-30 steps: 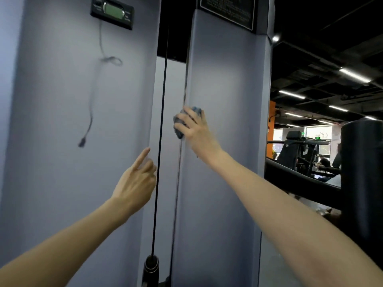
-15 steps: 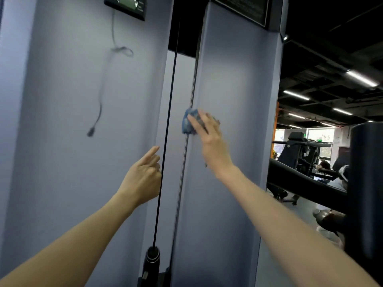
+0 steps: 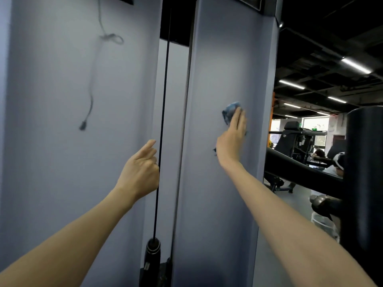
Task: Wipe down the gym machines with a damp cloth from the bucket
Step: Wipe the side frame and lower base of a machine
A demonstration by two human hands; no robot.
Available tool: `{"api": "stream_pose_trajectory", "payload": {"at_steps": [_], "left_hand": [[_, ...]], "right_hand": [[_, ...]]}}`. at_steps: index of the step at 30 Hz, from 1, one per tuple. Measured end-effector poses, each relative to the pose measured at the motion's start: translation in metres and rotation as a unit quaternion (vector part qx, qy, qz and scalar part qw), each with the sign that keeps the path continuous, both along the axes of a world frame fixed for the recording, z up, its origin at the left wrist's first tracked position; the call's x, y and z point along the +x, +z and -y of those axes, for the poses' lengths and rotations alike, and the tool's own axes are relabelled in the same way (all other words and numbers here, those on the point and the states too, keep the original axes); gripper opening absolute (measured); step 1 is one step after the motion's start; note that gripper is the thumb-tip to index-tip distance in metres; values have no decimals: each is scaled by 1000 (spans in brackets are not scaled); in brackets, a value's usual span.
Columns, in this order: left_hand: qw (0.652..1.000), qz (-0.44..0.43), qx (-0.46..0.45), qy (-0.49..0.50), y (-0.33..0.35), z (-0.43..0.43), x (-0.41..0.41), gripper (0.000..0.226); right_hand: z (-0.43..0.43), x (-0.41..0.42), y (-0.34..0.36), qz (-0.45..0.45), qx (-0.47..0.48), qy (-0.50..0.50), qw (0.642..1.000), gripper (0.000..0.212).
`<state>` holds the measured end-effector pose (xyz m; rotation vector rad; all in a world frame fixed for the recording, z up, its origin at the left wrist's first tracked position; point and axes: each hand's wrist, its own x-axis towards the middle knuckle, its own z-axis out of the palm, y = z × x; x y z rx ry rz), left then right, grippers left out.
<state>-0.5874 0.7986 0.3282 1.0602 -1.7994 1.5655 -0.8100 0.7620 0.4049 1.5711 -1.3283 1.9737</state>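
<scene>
Right hand (image 3: pixel 233 139): fingers straight and together, pressing flat on the cloth and not curled round it.
Cloth (image 3: pixel 229 110): blue, bunched and blurred, pinned against the right panel, its top showing above the fingertips.
Right panel (image 3: pixel 217 204): grey upright face of the machine.
Left hand (image 3: pixel 141 168): raised, fingers loosely curled, forefinger pointing up, holding nothing. It is just beside the cable, and I cannot tell whether they touch.
Cable (image 3: pixel 164 112): thin and black, running down between the panels to a black fitting (image 3: pixel 153 248).
Rod (image 3: pixel 185 104): bright metal, just right of the cable.
Left panel (image 3: pixel 51 162): grey, with a dark cord (image 3: pixel 91 94) hanging on it, knotted near the top.
Far right: black padded roller (image 3: pixel 364 183), strip lights on a dark ceiling.
</scene>
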Motion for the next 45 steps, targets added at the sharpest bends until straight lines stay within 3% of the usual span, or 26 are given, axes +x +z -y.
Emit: {"api": "stream_pose_trajectory", "payload": {"at_steps": [3,5,7,9,11,13,15,17,19,20,23,26,29,32,35,38,41,45], "left_hand": [[1000,-10,17,14,-1,0,-1,22],[999,-19,28,10,0,0,-2,18],[999,-17,37,12,1,-3,-3,20],[999,-12,43,7,0,-4,-3,22],[999,-9,40,-5,-2,-3,-2,24],[999,-4,36,-4,-2,-1,-1,25],[1000,-1,25,3,-1,0,-1,25],[1000,1,19,5,0,1,-1,26],[1000,1,12,-2,-1,2,-1,28],[1000,0,10,-4,-1,2,0,29],[1000,-4,4,-11,-2,2,1,32],[1000,-4,-16,-24,-6,5,3,39],[999,-10,-33,-33,-5,7,3,46],[999,-10,-30,-26,-4,7,0,44],[999,-1,-37,-19,-7,7,0,41],[1000,1,-21,-8,-4,5,-1,29],[1000,5,-3,1,-4,6,-1,24],[1000,2,8,9,-5,8,0,23]], "right_hand": [[4,19,-39,-268,-78,39,959,65],[7,1,-45,-364,-101,57,924,72],[6,-21,-37,-307,-92,68,945,78],[1,-35,-28,-115,-52,68,990,78],[3,-36,-24,50,-31,30,998,72],[5,-25,-27,55,-9,2,998,75],[4,-13,-43,-111,-28,21,993,80],[8,-26,-65,-334,-67,9,940,92],[18,-63,-72,-430,-73,-27,899,104],[19,-79,-72,-391,-46,-31,919,109],[8,-94,-65,-108,38,-39,993,111],[6,-85,-65,27,45,-40,998,81],[2,-70,-95,59,26,-45,997,68],[-3,-66,-130,98,54,-55,992,71],[-5,-65,-98,133,64,-23,989,80],[-3,-75,-45,165,85,-7,983,71],[-9,-89,-36,152,141,-23,978,65],[-15,-80,-77,115,144,-41,982,78]]}}
